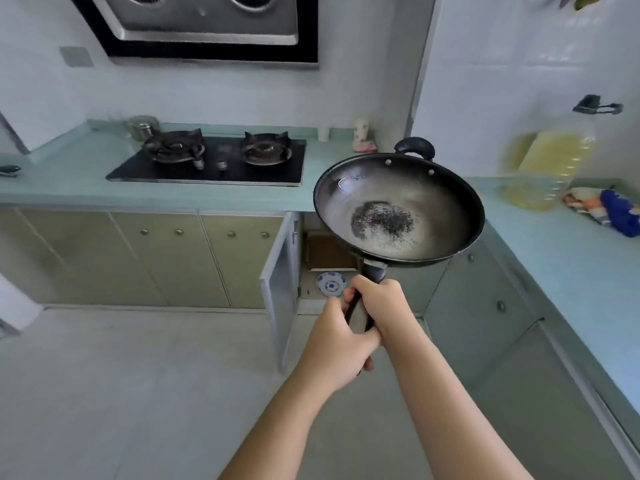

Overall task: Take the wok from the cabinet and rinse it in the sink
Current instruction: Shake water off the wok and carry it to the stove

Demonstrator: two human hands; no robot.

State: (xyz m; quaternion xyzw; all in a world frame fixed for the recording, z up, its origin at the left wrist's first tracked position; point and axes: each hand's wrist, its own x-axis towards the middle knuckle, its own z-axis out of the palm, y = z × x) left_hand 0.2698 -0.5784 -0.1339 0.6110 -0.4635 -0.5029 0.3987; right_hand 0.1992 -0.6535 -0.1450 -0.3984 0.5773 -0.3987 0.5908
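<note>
A black wok [398,206] with a worn grey inside and a dark speckled patch at its bottom hangs in the air in front of the counter corner. Its long handle points toward me. My right hand [379,306] grips the handle nearer the bowl, and my left hand [337,344] grips it lower down, the two hands touching. Behind and below the wok, the corner cabinet [329,258] stands with its door [282,285] swung out to the left. No sink is in view.
A two-burner gas stove [211,161] sits on the pale blue counter [69,192] under a range hood [207,26]. A large oil bottle [550,161] and a colourful cloth [606,209] lie on the right counter. A blue-patterned plate [330,284] rests inside the cabinet.
</note>
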